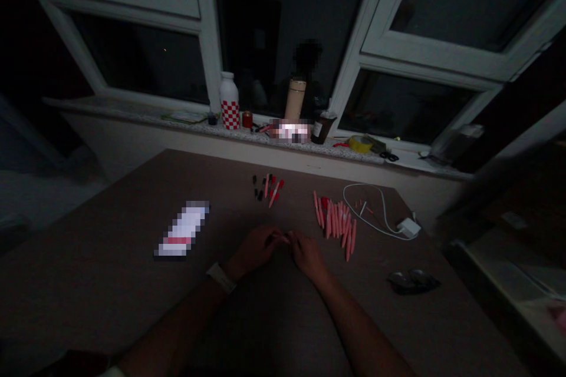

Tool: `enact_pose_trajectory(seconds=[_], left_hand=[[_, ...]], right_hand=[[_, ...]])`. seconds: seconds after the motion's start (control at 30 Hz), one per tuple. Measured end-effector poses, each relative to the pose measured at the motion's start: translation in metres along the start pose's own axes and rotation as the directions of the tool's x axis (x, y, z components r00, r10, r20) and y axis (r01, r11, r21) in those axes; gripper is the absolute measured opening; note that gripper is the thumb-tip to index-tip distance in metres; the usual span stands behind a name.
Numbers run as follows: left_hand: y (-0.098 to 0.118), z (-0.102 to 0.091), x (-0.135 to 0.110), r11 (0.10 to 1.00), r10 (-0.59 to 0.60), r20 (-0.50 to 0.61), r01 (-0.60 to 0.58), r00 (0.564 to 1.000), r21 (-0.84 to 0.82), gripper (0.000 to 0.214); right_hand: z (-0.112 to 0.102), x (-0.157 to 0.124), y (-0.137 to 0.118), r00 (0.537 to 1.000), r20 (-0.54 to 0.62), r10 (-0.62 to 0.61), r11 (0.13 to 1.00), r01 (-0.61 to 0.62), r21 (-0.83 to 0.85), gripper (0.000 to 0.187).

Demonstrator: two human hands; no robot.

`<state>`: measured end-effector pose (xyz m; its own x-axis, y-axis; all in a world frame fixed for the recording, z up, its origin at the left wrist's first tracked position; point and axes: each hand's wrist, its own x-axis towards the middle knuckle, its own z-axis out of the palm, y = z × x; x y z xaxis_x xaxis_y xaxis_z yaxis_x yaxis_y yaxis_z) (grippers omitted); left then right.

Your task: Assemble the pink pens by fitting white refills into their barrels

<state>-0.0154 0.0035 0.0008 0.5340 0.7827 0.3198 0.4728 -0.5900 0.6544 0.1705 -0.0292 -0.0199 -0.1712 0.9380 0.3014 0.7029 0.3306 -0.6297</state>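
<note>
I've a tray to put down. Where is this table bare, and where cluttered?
Bare: the table left of the white packet, and the strip between packet and left hand. Crowded: pink pen barrels, charger cable and glasses beyond the right hand. Both hands hold a pink pen.

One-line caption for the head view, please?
Left hand and right hand grip one pink pen at a dim table, pink pen pile alongside.

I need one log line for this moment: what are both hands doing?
left hand: holds pink pen | right hand: holds same pen | right of hands: pile of pink pens | beyond: pen parts
</note>
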Motion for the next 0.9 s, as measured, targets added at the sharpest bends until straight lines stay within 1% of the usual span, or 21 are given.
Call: enact_pose_trajectory(seconds=[0.07, 0.2, 0.23, 0.3, 0.37, 0.43, 0.5, 0.53, 0.6, 0.67, 0.73, 0.83, 0.9], left_hand=[[0.0019, -0.0009, -0.0007, 1.0, 0.003, -0.021, -0.003, 1.0, 0.004, 0.027], [0.001, 0.0003, -0.0018, 0.988, -0.092, -0.031, 0.095, 0.995, 0.121, 0.032], [0.0003, 0.0011, -0.0018, 0.988, -0.092, -0.025, 0.094, 0.995, 0.12, 0.033], [-0.0007, 0.0027, -0.0016, 0.997, -0.043, -0.01, 0.043, 0.999, 0.068, 0.03], [-0.0013, 0.0038, -0.0015, 1.0, -0.005, -0.032, 0.006, 0.999, 0.016, 0.028], [-0.0018, 0.0043, -0.0016, 0.999, -0.043, -0.055, 0.044, 0.998, 0.02, 0.029], [-0.0024, 0.0043, -0.0018, 0.994, -0.105, -0.046, 0.106, 0.993, 0.037, 0.03], [-0.0026, 0.0042, -0.0018, 0.993, -0.113, -0.032, 0.114, 0.993, 0.031, 0.03], [-0.0023, 0.0041, -0.0019, 0.997, -0.073, -0.013, 0.073, 0.997, -0.012, 0.029], [-0.0012, 0.0042, -0.002, 0.998, -0.03, -0.033, 0.028, 0.999, -0.055, 0.026], [0.0, 0.0046, -0.0021, 0.997, -0.052, -0.048, 0.049, 0.997, -0.058, 0.028], [0.0004, 0.0055, -0.0018, 0.991, -0.136, -0.023, 0.136, 0.99, -0.004, 0.033], [0.0, 0.006, -0.0017, 0.994, -0.107, -0.006, 0.107, 0.994, -0.009, 0.034]], right_hand=[[-0.0002, -0.0002, -0.0011, 1.0, 0.019, 0.007, 1.0, -0.007, -0.03, 0.039], [0.0003, 0.0003, -0.0032, 0.999, 0.045, 0.014, 0.997, -0.011, -0.075, 0.039], [0.0004, 0.0003, -0.0035, 0.999, 0.049, 0.018, 0.997, -0.014, -0.081, 0.04], [0.0003, 0.0002, -0.0041, 0.998, 0.051, 0.034, 0.995, -0.029, -0.097, 0.042], [0.0, -0.0001, -0.0049, 0.997, 0.047, 0.06, 0.992, -0.054, -0.115, 0.043], [-0.0002, -0.0002, -0.0058, 0.996, 0.048, 0.075, 0.99, -0.068, -0.124, 0.044], [-0.0001, -0.0002, -0.006, 0.996, 0.055, 0.07, 0.99, -0.063, -0.123, 0.044], [0.0, -0.0002, -0.0059, 0.996, 0.058, 0.067, 0.991, -0.059, -0.121, 0.045], [0.0004, -0.0004, -0.0051, 0.996, 0.055, 0.064, 0.992, -0.058, -0.114, 0.046], [0.0008, -0.0005, -0.004, 0.997, 0.042, 0.065, 0.992, -0.061, -0.11, 0.046], [0.0015, -0.0004, -0.003, 0.998, 0.034, 0.061, 0.992, -0.057, -0.112, 0.046], [0.0025, 0.0001, -0.002, 0.997, 0.041, 0.06, 0.991, -0.055, -0.125, 0.046], [0.0025, 0.0003, -0.002, 0.997, 0.049, 0.06, 0.992, -0.055, -0.112, 0.046]])
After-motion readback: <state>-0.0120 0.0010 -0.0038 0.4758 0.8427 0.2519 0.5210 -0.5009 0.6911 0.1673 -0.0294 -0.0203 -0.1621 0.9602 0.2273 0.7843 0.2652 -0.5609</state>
